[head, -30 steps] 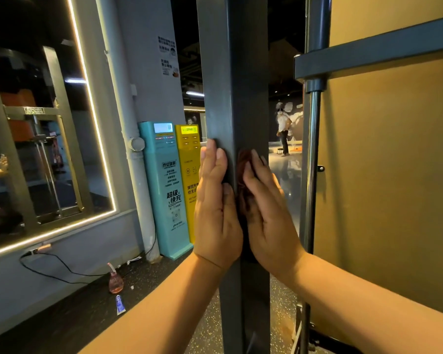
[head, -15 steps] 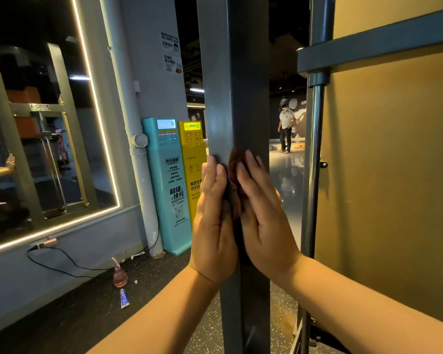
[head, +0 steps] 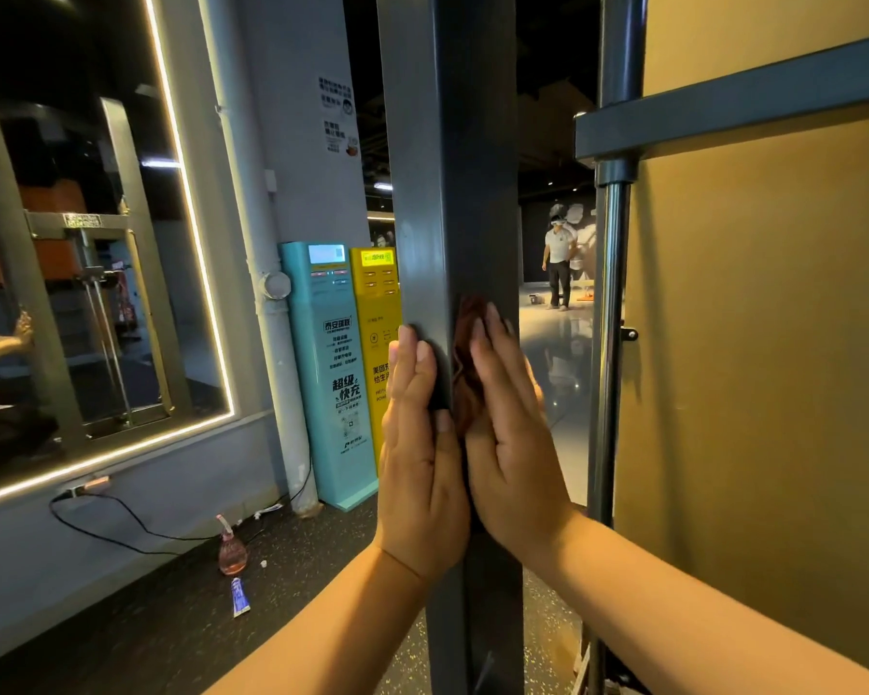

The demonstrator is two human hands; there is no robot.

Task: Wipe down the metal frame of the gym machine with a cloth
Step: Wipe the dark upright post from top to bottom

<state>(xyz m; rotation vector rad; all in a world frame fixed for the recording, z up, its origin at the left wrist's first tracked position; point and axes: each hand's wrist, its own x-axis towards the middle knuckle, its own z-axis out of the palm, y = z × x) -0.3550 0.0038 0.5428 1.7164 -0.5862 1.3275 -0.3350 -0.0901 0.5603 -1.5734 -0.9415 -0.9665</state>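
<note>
A dark grey square steel post [head: 452, 168] of the gym machine stands upright right in front of me. A brown cloth [head: 467, 363] is folded round its front corner. My left hand [head: 420, 459] lies flat with straight fingers against the post's left face. On the right face, my right hand [head: 510, 443] presses flat on the cloth. The two hands sit side by side at the same height, and most of the cloth is hidden under them.
A chrome guide rod [head: 608, 343] and a grey crossbar [head: 748, 112] stand to the right before a tan panel. Teal [head: 329, 373] and yellow [head: 375, 313] kiosks stand to the left. A pink spray bottle [head: 232, 549] and a tube [head: 240, 596] lie on the floor. A person [head: 559, 263] stands far off.
Both hands slid a little way down the post with the cloth, then stayed nearly still. My view shifted slightly.
</note>
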